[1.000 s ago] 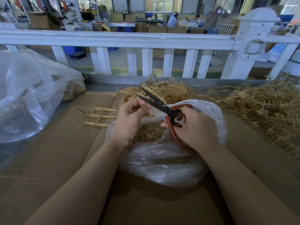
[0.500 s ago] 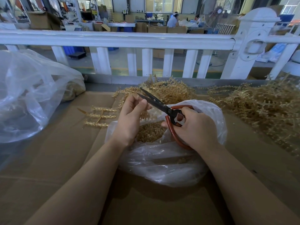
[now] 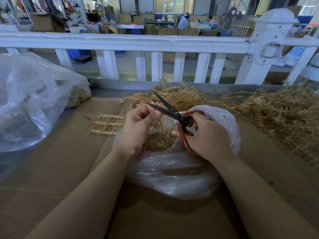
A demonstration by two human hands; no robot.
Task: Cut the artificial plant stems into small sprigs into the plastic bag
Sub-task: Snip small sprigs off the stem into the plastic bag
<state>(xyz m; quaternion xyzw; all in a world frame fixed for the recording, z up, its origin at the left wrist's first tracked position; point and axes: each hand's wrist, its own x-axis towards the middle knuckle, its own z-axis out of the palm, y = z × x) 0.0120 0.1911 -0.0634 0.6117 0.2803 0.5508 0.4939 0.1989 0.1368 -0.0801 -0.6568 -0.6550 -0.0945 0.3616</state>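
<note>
My right hand (image 3: pixel 207 137) grips the red-handled scissors (image 3: pixel 174 112), whose dark blades stand apart and point up and left. My left hand (image 3: pixel 138 126) pinches a golden plastic stem (image 3: pixel 156 124) just under the lower blade, over the mouth of the clear plastic bag (image 3: pixel 181 175). Cut golden sprigs (image 3: pixel 158 142) lie heaped inside that bag. Most of the stem is hidden behind my left fingers.
Piles of uncut golden stems lie behind the bag (image 3: pixel 181 95) and at the right (image 3: pixel 279 118). A loose stem piece (image 3: pixel 105 123) lies on the cardboard (image 3: pixel 69 169) at the left. A large clear bag (image 3: pixel 29 104) sits far left. A white railing (image 3: pixel 138 42) bounds the far edge.
My left hand has lifted and drawn the stem up to the scissor blades. The scissors have stayed nearly in place with their blades apart.
</note>
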